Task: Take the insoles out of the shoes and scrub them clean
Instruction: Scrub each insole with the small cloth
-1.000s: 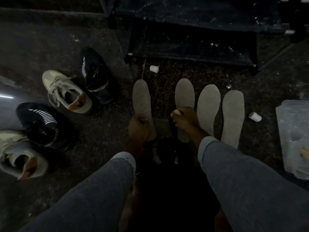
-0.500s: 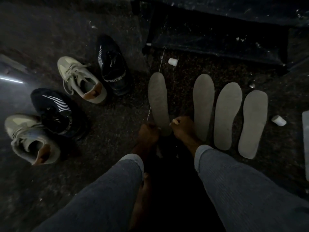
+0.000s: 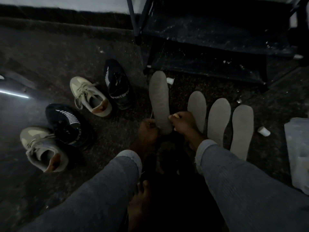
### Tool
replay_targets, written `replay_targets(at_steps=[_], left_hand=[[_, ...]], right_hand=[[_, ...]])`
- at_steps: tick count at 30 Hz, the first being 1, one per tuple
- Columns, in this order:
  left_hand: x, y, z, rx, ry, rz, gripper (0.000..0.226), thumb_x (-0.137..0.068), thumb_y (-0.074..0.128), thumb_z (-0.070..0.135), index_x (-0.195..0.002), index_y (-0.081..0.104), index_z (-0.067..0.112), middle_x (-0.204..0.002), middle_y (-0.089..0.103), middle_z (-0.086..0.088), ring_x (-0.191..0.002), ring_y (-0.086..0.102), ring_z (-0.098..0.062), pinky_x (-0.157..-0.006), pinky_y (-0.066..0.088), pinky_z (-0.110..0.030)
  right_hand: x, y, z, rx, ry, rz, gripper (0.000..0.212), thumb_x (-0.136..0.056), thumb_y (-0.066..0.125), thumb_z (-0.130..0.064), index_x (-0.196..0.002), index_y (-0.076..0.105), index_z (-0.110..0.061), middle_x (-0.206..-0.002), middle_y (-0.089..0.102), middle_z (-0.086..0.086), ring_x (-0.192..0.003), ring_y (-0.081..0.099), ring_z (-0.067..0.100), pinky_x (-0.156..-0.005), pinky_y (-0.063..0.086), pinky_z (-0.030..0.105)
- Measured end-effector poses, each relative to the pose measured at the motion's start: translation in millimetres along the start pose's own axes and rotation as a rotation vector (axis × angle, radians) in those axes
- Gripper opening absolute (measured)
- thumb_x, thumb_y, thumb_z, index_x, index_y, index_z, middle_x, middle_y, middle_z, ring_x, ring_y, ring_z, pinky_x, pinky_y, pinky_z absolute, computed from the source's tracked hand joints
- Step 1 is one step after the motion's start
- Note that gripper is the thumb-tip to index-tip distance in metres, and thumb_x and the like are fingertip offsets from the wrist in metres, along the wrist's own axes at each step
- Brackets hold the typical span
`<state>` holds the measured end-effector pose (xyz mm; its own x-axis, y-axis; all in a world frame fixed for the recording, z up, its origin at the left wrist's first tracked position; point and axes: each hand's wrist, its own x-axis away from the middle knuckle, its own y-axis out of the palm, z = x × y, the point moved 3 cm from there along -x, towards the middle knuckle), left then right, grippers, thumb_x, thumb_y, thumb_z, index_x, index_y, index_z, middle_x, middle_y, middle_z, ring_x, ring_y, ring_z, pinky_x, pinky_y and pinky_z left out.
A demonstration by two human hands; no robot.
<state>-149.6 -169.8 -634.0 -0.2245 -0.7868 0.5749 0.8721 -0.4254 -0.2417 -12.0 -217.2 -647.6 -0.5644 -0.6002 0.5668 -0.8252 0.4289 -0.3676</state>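
Note:
A grey insole (image 3: pixel 158 99) points away from me, and both hands grip its near heel end. My left hand (image 3: pixel 148 131) holds it from the left, my right hand (image 3: pixel 184 123) from the right. Three more grey insoles lie side by side on the dark floor to the right: one (image 3: pixel 197 106) just behind my right hand, a middle one (image 3: pixel 219 118), and the rightmost (image 3: pixel 241 129). On the left stand two beige sneakers (image 3: pixel 89 96) (image 3: pixel 42 148) and two black sneakers (image 3: pixel 117 84) (image 3: pixel 68 124).
A dark low shelf unit (image 3: pixel 209 52) stands straight ahead. A translucent plastic container (image 3: pixel 297 148) sits at the right edge. Two small white caps (image 3: pixel 263 131) (image 3: pixel 170 80) lie on the floor. My bare foot (image 3: pixel 142 198) rests between my sleeves.
My right hand has left the second insole and joined the left hand on the heel of the leftmost insole. The view has shifted, so everything sits differently in the frame.

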Motion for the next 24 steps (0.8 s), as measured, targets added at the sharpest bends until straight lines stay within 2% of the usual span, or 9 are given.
replay_targets(at_steps=[3,5,6,9,12,16,20,24], left_hand=[[18.0,-2.5,32.6,0.025,0.003,-0.064,0.024,-0.087,0.054,-0.013,-0.084,0.051,0.011,-0.08,0.058,-0.006,-0.069,0.062,-0.017,-0.054,0.056,-0.022],[34.2,-5.2,60.7,-0.03,0.045,-0.11,0.021,-0.088,0.052,-0.008,-0.092,0.051,0.012,-0.088,0.058,-0.007,-0.081,0.063,-0.027,-0.069,0.059,-0.034],[40.6,-7.1,72.8,-0.028,0.048,-0.126,0.021,-0.089,0.052,-0.008,-0.089,0.051,0.014,-0.09,0.058,-0.007,-0.083,0.063,-0.026,-0.068,0.059,-0.035],[68.1,-13.6,117.9,0.033,0.067,-0.176,0.015,-0.09,0.055,-0.007,-0.089,0.051,0.007,-0.101,0.056,-0.014,-0.088,0.06,-0.024,-0.056,0.058,-0.027],[100.6,-19.5,162.4,0.007,0.131,-0.225,0.01,-0.091,0.055,-0.004,-0.088,0.054,0.004,-0.096,0.058,-0.012,-0.08,0.06,-0.019,-0.057,0.057,-0.025],[152.0,-32.5,211.5,-0.044,0.196,-0.293,0.013,-0.098,0.051,0.014,-0.087,0.057,0.011,-0.086,0.065,-0.01,-0.073,0.064,-0.017,-0.064,0.055,-0.025],[193.1,-51.6,243.4,-0.014,0.243,-0.288,0.026,-0.101,0.043,0.032,-0.109,0.06,0.014,-0.101,0.07,-0.006,-0.082,0.068,-0.014,-0.073,0.055,-0.025],[229.1,-51.8,254.3,0.188,0.231,-0.358,0.04,-0.102,0.036,0.04,-0.123,0.057,0.014,-0.114,0.067,-0.006,-0.102,0.065,-0.018,-0.084,0.053,-0.029]], right_hand=[[16.2,-24.7,-33.9,-0.032,-0.061,-0.007,0.031,-0.088,0.065,-0.029,-0.083,0.069,0.002,-0.078,0.069,0.02,-0.072,0.066,0.034,-0.071,0.056,0.045],[31.3,-44.7,-56.5,-0.058,-0.112,-0.032,0.023,-0.088,0.067,-0.024,-0.078,0.069,-0.004,-0.069,0.067,0.012,-0.063,0.063,0.025,-0.067,0.056,0.039],[37.2,-52.8,-64.9,-0.085,-0.128,-0.054,0.017,-0.088,0.069,-0.02,-0.078,0.068,-0.007,-0.066,0.064,0.008,-0.061,0.061,0.02,-0.065,0.055,0.036],[64.6,-82.7,-95.0,-0.174,-0.164,-0.086,0.008,-0.086,0.071,-0.012,-0.084,0.066,-0.006,-0.064,0.06,0.004,-0.052,0.059,0.01,-0.051,0.052,0.024],[94.0,-107.9,-127.4,-0.251,-0.191,-0.094,0.011,-0.085,0.07,-0.007,-0.092,0.063,0.0,-0.065,0.059,0.008,-0.041,0.056,0.002,-0.041,0.047,0.017],[140.6,-142.3,-170.2,-0.247,-0.284,-0.09,0.008,-0.084,0.071,-0.007,-0.085,0.065,-0.002,-0.064,0.061,0.007,-0.048,0.057,0.009,-0.043,0.049,0.018],[188.3,-172.9,-200.3,-0.249,-0.371,-0.09,0.012,-0.085,0.07,-0.008,-0.092,0.066,0.001,-0.065,0.063,0.007,-0.049,0.057,0.008,-0.045,0.05,0.018],[225.5,-188.4,-205.5,-0.309,-0.433,-0.105,0.016,-0.086,0.068,-0.007,-0.097,0.066,0.004,-0.071,0.063,0.011,-0.049,0.058,0.005,-0.047,0.051,0.017]])
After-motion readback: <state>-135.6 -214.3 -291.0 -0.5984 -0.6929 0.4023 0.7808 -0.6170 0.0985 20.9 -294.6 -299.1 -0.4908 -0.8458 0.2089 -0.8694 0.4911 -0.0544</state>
